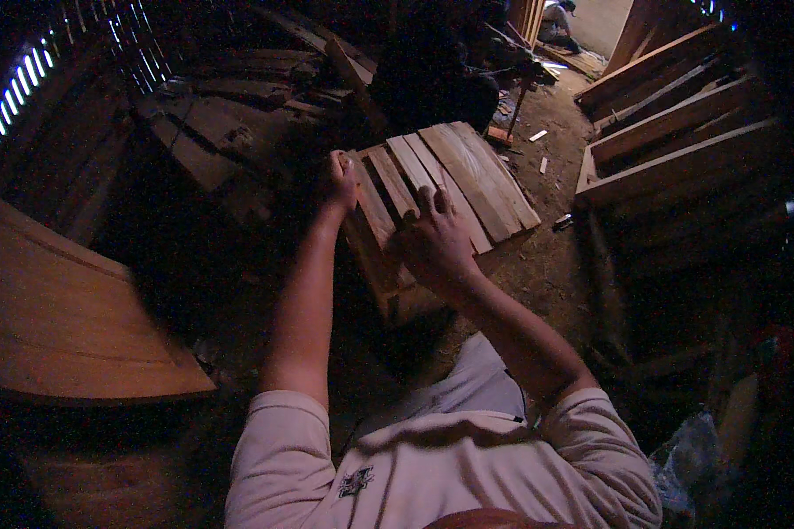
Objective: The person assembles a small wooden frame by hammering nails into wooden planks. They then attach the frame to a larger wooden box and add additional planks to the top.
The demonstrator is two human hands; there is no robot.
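A slatted wooden piece (478, 172), like a crate or pallet top, stands tilted in front of me, its pale boards lying side by side with dark gaps between some of them. My left hand (342, 181) is closed round its far left corner. Over the middle slats my right hand (437, 236) bends its fingers down against a narrow wooden slat (417, 165); its fingertips are partly in shadow. Along the near side, a lower board (410, 302) shows below the slats.
A large curved-looking wood panel (71, 309) lies at left. Stacked timber (229, 123) fills the dark far left. Wooden frames (679, 132) lean at right, beside a dirt floor (547, 189) with wood scraps. Another person (556, 26) sits far off; clear plastic (688, 454) lies near right.
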